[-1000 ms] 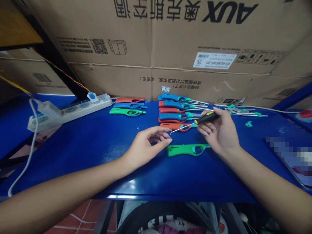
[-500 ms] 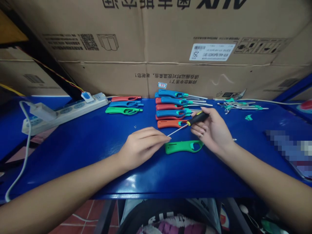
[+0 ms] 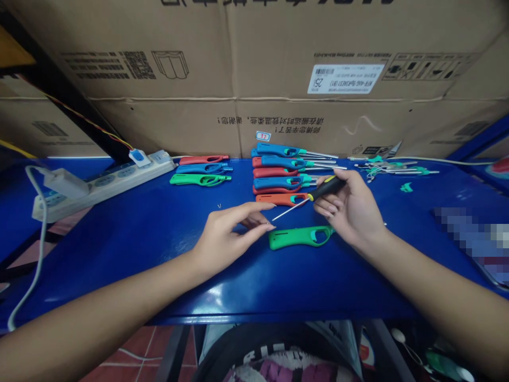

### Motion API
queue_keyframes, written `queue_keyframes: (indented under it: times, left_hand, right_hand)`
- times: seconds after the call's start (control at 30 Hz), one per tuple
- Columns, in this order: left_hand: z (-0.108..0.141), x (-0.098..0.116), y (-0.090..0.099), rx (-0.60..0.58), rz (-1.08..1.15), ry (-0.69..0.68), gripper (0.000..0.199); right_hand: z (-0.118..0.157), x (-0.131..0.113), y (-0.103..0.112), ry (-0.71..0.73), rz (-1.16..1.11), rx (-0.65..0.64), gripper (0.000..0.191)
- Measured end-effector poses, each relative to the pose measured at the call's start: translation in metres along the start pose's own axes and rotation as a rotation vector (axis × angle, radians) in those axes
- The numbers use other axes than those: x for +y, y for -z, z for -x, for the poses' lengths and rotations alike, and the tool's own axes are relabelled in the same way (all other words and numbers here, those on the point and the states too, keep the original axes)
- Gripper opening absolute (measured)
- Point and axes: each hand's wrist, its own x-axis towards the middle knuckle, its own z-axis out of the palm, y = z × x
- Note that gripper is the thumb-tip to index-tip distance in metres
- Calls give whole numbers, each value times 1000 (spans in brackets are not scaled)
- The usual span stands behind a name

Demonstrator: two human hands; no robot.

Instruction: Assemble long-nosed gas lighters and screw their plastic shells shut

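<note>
A screwdriver (image 3: 326, 188) with a black and yellow handle is gripped in my right hand (image 3: 354, 208), its thin shaft pointing down to the left. My left hand (image 3: 227, 233) is near the screwdriver's tip. Its index finger is lifted, while the thumb and another finger meet around something too small to make out. Just below the tip lies a green gas lighter (image 3: 292, 238) with a trigger opening; my right hand hides much of its far end. Behind it, an orange lighter (image 3: 274, 199) is the nearest of several stacked red and blue lighters (image 3: 278, 182) with metal tubes.
Three lighter shells (image 3: 201, 180) lie beside a white power strip (image 3: 133, 167). Two tiny screws (image 3: 219, 206) rest left of my hand. Metal tubes with wires (image 3: 392, 168) and a small turquoise piece (image 3: 406, 188) sit at the right. A cardboard box (image 3: 238, 74) stands along the back.
My left index finger has lifted away from the thumb, and the screwdriver's tip now shows apart from the fingers. My right hand still holds the screwdriver. The view has shifted slightly.
</note>
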Motion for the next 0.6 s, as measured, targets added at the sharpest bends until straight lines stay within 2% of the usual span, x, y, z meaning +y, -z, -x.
queue_keyframes:
  times: [0.17, 0.6]
  left_hand:
    - [1, -1, -1, -48, 41, -3, 38]
    - [2, -1, -1, -57, -3, -15, 38]
  right_hand:
    - [1, 0, -2, 18, 21, 12, 28]
    - [3, 2, -4, 17, 19, 17, 25]
